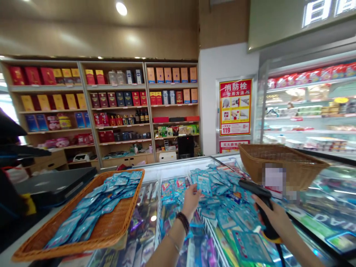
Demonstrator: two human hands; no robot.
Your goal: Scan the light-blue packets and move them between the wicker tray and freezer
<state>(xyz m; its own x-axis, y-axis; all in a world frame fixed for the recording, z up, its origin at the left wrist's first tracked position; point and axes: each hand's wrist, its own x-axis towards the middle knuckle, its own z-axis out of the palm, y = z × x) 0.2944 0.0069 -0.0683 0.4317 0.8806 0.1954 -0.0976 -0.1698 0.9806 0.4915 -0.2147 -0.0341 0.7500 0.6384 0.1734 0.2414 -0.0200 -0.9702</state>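
Observation:
My right hand (pixel 271 215) is wrapped round the grip of a black barcode scanner (pixel 256 189), its head pointing left over the freezer. A blue packet (pixel 204 184) is pinched in the fingers of my left hand (pixel 191 198), raised above the pile. Many more blue packets (pixel 222 181) lie heaped in the freezer beneath both hands. To the left, an orange wicker basket (pixel 111 226) holds a row of similar blue packets (pixel 97 200). A dark bead bracelet circles my left wrist.
A brown basket (pixel 253 163) with a label stands on the freezer at right. White wire dividers (pixel 158 218) split the freezer. A black flat device (pixel 58 185) sits on the left counter. Stocked shelves (pixel 116 107) line the back wall; a lit cooler (pixel 311 107) stands right.

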